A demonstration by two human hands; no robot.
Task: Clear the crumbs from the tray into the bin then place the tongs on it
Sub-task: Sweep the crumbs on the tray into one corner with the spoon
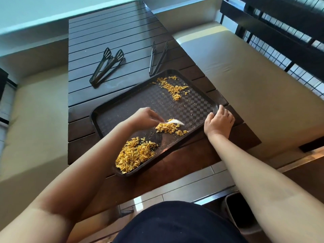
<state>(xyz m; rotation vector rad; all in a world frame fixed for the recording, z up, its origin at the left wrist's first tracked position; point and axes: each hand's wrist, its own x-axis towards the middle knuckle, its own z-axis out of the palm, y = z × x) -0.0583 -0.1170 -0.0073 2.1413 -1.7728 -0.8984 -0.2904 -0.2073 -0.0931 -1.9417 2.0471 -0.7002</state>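
Yellow crumbs (135,153) heaped at tray (192,109) near corner, likely for tipping into bin (240,213) below; left hand (145,118) pinching white scrap (175,122) as sweeper, right hand (219,122) gripping rim to steady; tongs (107,67) waiting on table (112,28).

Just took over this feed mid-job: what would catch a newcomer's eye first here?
The yellow crumbs jump out, heaped at the near corner of the dark tray, with smaller patches mid-tray and at the far end. The left hand holds a white scrap against the middle patch while the right hand grips the tray's right rim. Beyond the tray, two black tongs lie on the slatted table.
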